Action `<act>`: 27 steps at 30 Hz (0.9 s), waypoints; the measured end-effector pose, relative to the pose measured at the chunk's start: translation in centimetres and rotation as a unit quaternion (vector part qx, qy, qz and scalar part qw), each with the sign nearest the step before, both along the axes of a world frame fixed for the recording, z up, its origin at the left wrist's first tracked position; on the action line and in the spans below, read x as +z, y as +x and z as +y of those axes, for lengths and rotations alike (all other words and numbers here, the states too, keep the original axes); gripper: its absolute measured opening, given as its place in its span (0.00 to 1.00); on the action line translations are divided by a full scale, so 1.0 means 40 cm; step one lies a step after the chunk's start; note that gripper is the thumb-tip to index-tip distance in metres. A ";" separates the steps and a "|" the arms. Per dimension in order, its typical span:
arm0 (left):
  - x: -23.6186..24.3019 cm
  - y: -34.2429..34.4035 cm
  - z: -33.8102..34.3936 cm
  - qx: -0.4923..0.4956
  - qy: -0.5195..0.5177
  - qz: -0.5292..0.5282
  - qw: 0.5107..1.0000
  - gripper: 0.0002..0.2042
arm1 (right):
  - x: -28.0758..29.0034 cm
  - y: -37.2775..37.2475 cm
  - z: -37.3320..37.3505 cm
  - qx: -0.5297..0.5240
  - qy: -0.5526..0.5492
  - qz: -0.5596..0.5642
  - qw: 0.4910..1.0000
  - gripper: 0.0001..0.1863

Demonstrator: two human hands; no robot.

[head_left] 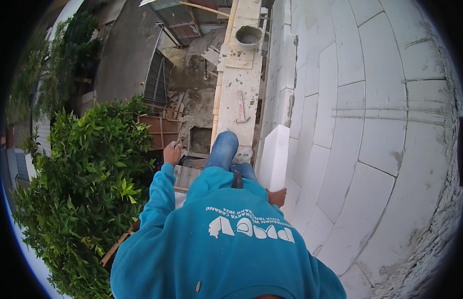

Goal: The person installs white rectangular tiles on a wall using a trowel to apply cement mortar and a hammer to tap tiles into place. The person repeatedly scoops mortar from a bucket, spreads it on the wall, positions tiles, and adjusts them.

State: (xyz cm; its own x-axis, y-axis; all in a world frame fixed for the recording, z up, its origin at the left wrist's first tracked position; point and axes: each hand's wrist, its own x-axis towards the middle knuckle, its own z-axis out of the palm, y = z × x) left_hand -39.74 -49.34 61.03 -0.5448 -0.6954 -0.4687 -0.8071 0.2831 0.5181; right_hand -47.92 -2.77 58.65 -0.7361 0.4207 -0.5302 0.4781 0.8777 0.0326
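Observation:
My right hand (276,197) grips the near lower end of a white lightweight concrete block (275,158), close against my right side. The block leans upright beside the wall of similar blocks (341,124); part of my fingers is hidden by it and by my sleeve. Out to the left, my left hand (172,153) is raised with its fingers curled closed. Something small and greyish may be at its fingertips, too unclear to name. Ahead of my knee, a hammer (241,107) with a reddish handle lies on the plank walkway (234,79).
Farther along the planks stands a bucket (249,37) with grey mortar inside. Left of the walkway the ground lies well below, with rubble and boards (177,107). A leafy tree (92,184) rises close on my left. The block wall bounds the right side.

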 end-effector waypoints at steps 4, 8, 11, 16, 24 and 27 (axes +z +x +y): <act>-0.022 0.014 -0.002 0.066 0.043 -0.030 0.996 0.15 | 0.041 -0.118 -0.064 -0.002 0.016 0.013 1.000 0.45; -0.205 0.069 -0.064 0.021 0.011 -0.118 0.993 0.15 | -0.041 -0.189 -0.091 0.011 0.055 0.045 0.997 0.43; -0.315 0.086 -0.123 -0.063 0.044 -0.213 0.974 0.17 | -0.028 -0.304 -0.152 0.004 0.069 -0.011 0.998 0.43; -0.437 0.015 -0.249 -0.106 0.046 -0.211 0.971 0.17 | -0.003 -0.459 -0.237 -0.003 0.091 -0.068 0.994 0.43; -0.346 -0.370 -0.527 0.121 0.104 -0.122 0.980 0.13 | -0.048 -0.658 -0.259 0.006 0.091 -0.063 0.994 0.47; -0.321 -0.567 -0.645 0.061 -0.001 -0.070 0.996 0.15 | -0.045 -0.722 -0.295 0.007 0.084 -0.067 0.994 0.48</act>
State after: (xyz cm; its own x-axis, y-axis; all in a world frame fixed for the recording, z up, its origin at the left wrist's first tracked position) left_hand -62.43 -75.12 48.21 -0.3857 -0.7536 -0.5323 -0.8999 0.1801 0.3971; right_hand -76.82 -14.58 56.86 -0.6702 0.5009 -0.5477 0.4468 0.8615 0.2412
